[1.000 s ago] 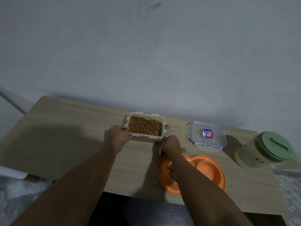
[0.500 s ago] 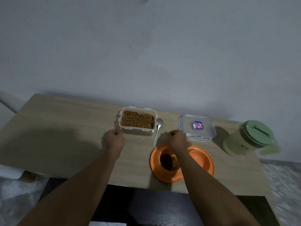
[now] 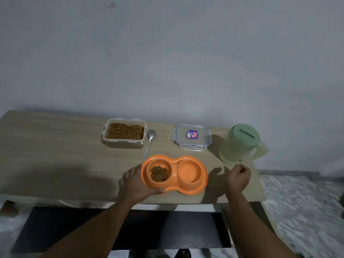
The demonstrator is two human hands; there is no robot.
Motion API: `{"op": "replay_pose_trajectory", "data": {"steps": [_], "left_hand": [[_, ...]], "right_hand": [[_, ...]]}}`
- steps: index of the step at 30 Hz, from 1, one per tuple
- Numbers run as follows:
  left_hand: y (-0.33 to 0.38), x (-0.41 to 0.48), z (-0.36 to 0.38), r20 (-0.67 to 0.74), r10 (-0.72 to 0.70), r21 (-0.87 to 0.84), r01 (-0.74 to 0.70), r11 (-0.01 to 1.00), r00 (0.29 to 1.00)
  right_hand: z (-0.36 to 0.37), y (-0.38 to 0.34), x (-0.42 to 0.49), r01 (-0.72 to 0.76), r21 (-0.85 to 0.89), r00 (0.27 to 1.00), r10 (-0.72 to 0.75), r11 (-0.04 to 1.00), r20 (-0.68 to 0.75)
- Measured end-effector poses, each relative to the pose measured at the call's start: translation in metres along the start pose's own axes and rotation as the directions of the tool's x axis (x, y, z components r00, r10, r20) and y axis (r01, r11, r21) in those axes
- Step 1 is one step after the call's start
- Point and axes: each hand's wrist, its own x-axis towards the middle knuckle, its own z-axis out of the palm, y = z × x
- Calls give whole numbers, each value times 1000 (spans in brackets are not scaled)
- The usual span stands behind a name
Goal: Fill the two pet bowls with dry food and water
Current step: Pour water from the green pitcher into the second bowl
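We see an orange double pet bowl [image 3: 193, 189] sitting near the front edge of the wooden tabletop [image 3: 55, 155]. Its left well holds a small heap of dry food [image 3: 159, 173], while its right well [image 3: 189, 171] looks bare, though in this dim light we cannot tell whether any water lies in it. The left hand [image 3: 136, 183] grips the bowl's left end, thumb hooked along the near rim and the fingers mostly hidden beneath the bowl. The right hand [image 3: 239, 176] hangs just right of the bowl, apart from it, fingers curled loosely inward and holding nothing that we can make out. Behind the bowl stands an open clear container [image 3: 124, 133] filled with kibble, and a metal spoon [image 3: 149, 142] lies just beside it, with the end of its handle reaching to the bowl's far rim. Further right rests the container's clear lid [image 3: 191, 137], bearing a small label too blurred to read. A pale green pitcher [image 3: 240, 142] with a closed lid stands at the right end; its contents are hidden. The floor to the right is smeared by blur, and both forearms are cut off by the frame's lower edge.
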Motion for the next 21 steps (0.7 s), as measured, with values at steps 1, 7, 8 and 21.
{"op": "replay_pose_trajectory", "data": {"steps": [1, 7, 8, 21], "left_hand": [[6, -1, 5, -16, 3, 15, -2, 1000, 1000], [16, 5, 38, -138, 42, -50, -49, 998, 990], [17, 6, 43, -155, 62, -41, -69, 997, 986], [42, 6, 77, -223, -24, 15, 28, 999, 974]], "right_hand": [[-10, -4, 12, -23, 76, 999, 26, 997, -46], [-39, -38, 80, 128, 212, 991, -136, 969, 22], [-40, -44, 91, 121, 212, 987, -141, 970, 80], [-34, -42, 115, 122, 219, 943, -182, 968, 278]]}}
